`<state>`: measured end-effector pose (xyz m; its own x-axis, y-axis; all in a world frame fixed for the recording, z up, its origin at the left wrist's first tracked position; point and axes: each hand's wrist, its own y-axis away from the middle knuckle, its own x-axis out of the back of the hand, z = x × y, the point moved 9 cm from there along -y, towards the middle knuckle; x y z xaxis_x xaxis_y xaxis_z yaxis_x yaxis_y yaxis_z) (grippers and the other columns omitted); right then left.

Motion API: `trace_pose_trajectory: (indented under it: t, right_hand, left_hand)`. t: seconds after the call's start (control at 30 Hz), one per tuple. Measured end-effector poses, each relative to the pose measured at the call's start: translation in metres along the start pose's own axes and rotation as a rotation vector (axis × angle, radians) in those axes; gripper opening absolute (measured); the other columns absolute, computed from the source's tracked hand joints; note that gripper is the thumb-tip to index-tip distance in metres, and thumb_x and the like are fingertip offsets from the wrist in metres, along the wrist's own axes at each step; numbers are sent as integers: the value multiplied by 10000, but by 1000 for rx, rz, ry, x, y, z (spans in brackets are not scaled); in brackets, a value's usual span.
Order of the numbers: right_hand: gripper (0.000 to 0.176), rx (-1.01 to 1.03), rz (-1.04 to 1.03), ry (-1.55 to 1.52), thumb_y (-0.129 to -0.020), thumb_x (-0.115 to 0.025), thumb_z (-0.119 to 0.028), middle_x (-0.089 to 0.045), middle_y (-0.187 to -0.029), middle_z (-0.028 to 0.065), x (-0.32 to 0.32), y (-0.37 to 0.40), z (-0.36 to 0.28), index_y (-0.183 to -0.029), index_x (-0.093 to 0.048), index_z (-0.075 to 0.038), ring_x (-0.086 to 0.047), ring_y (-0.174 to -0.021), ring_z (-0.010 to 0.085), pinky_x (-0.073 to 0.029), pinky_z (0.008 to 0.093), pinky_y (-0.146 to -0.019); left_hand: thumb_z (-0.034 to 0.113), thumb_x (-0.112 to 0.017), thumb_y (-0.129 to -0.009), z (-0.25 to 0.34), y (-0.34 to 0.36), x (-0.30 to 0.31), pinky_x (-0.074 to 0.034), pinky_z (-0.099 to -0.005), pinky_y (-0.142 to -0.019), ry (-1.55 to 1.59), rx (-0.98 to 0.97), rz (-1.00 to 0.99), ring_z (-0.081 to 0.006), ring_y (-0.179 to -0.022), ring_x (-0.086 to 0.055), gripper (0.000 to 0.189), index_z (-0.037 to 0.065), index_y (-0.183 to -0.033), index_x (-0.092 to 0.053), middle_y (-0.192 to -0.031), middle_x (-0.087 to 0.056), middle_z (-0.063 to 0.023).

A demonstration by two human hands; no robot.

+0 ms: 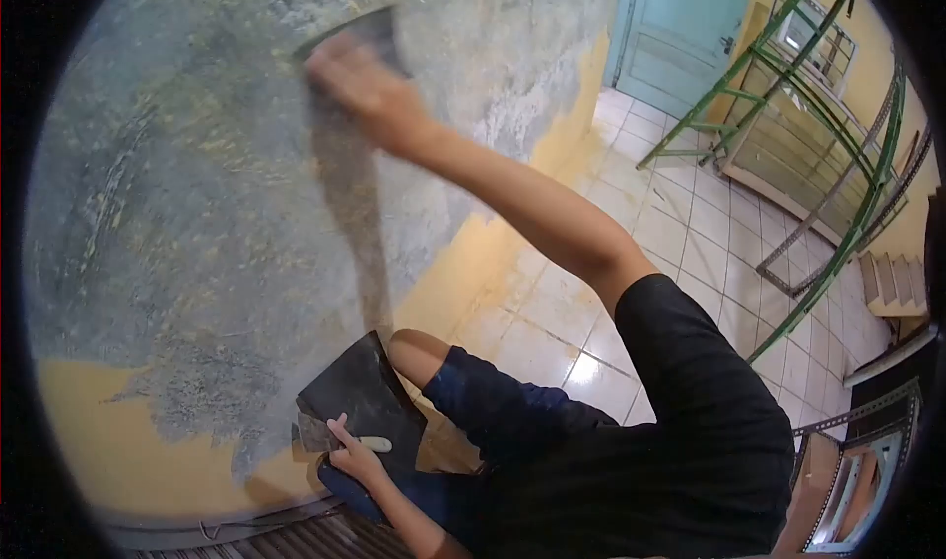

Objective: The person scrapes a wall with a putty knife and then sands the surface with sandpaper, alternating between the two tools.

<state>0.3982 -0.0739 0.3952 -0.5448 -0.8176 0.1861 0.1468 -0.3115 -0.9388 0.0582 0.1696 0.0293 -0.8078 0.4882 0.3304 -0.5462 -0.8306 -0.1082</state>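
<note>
My right hand (370,91) is raised against the grey-smeared wall (197,204), its fingers closed on a dark flat sheet (379,34); both are blurred by motion. Low down, near my knee, my left hand (357,455) holds a scraper with a pale handle (374,444) and a wide blade (314,434). The scraper lies over a black, bent plate (360,386), which the same hand seems to support from below. Grey coating covers much of the yellow wall around both hands.
A green metal ladder (734,93) stands at the upper right, by a blue door (680,41) and a glass-fronted cabinet (788,150). White floor tiles (690,253) lie beyond my arm. Perforated metal frames stand at the right edge.
</note>
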Motion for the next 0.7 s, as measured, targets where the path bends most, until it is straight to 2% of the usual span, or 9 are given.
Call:
trace_pose_trajectory:
  t: [0.1,0.2,0.27,0.3,0.4,0.47,0.53,0.63,0.7]
  right_hand:
    - [388,-682,92,-107,-951,-545,-42,-610,-1361,289,22,14,114,-1335,-598,-59,-610,-1227,492,-529,521,-1008]
    - [343,-809,211,-115,-940,-509,-39,-588,-1307,328,22,11,110,-1280,-558,-36,-609,-1118,544,-520,565,-936]
    - [535,-394,211,115,-920,-543,-20,-543,-1496,255,4,-5,37,-1452,-544,-80,-551,-1365,438,-541,513,-1028]
    - [535,-388,222,114,-920,-543,-20,-543,-1496,255,11,-5,21,-1452,-544,-80,-551,-1365,438,-541,513,-1028]
    - [578,-18,-122,-74,-946,-525,-35,-502,-1587,199,-2,-2,-12,-1522,-523,-77,-422,-1508,404,-466,491,-1161]
    - [572,-321,6,48,-945,-516,-39,-523,-1556,219,3,0,59,-1515,-515,-81,-465,-1466,419,-491,498,-1123]
    - [566,-880,-98,-144,-933,-504,-30,-525,-1527,261,28,11,134,-1498,-500,-57,-481,-1426,463,-497,533,-1088]
    - [556,-864,-19,-137,-916,-496,-8,-515,-1510,298,15,0,113,-1472,-490,-14,-472,-1395,523,-495,553,-1062]
    - [636,-402,-47,-52,-894,-501,41,-510,-1540,269,-5,-9,34,-1526,-449,8,-440,-1449,506,-456,546,-1146]
  left_hand:
    - [453,-545,-1109,-8,5,13,-519,-418,-940,-8,20,26,-305,-980,-701,587,-86,-1122,-778,-1103,-773,-216]
    - [448,-543,-1110,-16,1,12,-522,-418,-931,27,31,12,-306,-962,-704,583,-85,-1122,-778,-1093,-775,-212]
    - [447,-543,-1110,-10,4,12,-527,-417,-919,36,39,4,-309,-938,-708,579,-81,-1122,-780,-1078,-778,-203]
    - [447,-543,-1110,-9,0,9,-527,-417,-919,42,30,10,-309,-938,-708,579,-81,-1122,-780,-1078,-778,-203]
    - [467,-523,-1115,-13,1,4,-528,-395,-912,49,50,-36,-283,-905,-690,586,-53,-1117,-792,-1048,-780,-153]
    - [457,-527,-1115,1,5,4,-524,-399,-891,19,-60,-3,-275,-884,-685,578,-58,-1130,-788,-1023,-782,-147]
    - [452,-530,-1115,-2,10,6,-521,-398,-883,15,-57,-12,-269,-876,-682,570,-57,-1133,-787,-1017,-781,-152]
    - [440,-537,-1115,-16,0,0,-516,-396,-871,-23,-66,-24,-260,-862,-679,550,-50,-1138,-787,-1003,-779,-161]
    - [434,-540,-1114,-16,-5,-5,-514,-393,-869,-56,-76,-37,-258,-858,-678,540,-45,-1139,-788,-994,-777,-166]
